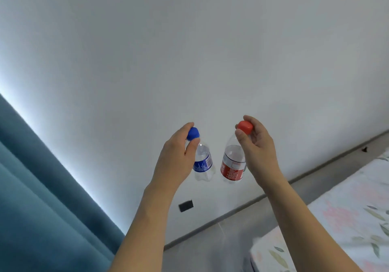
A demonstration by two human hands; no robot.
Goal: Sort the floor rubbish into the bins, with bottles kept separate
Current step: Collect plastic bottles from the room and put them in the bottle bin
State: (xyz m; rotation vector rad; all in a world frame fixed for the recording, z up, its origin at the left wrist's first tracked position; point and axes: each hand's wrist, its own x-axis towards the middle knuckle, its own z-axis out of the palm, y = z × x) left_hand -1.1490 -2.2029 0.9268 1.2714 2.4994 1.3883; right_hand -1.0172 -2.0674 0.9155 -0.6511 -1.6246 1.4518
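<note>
Two clear plastic bottles hang in front of a white wall. My left hand (179, 158) pinches the neck of the blue-capped bottle (203, 162), which carries a blue label. My right hand (257, 147) grips the neck of the red-capped bottle (232, 164), which has a red label. Both bottles dangle upright, side by side, a small gap between them. No bins or floor rubbish are in view.
A teal curtain (37, 204) fills the lower left, with light along its edge. A dark wall socket (186, 205) sits below the bottles. A grey skirting board (231, 214) runs diagonally. A bed with a floral sheet (341, 225) occupies the lower right.
</note>
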